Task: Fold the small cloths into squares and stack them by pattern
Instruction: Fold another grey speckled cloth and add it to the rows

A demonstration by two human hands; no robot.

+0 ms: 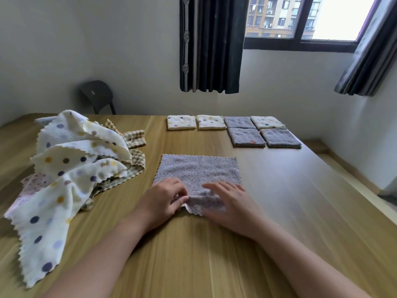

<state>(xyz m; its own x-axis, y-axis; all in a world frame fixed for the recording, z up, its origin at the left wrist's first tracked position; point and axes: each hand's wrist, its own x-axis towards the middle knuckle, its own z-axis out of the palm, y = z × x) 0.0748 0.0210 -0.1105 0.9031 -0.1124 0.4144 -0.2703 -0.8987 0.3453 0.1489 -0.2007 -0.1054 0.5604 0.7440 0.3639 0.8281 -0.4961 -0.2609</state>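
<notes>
As the left hand [165, 198] pinches the near edge of the lilac cloth [197, 171] and the right hand [227, 198] presses flat, fold 1 seems begun; next, align both edges.

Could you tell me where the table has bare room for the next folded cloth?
The wooden tabletop is bare right of the spread grey dotted cloth, nearer than the folded squares. The left is crowded by the heap of unfolded cloths.

A dark chair [96, 95] stands by the wall [64, 50] behind the wooden table [300, 201]. Dark curtains [211, 44] flank a window [272, 16].
</notes>
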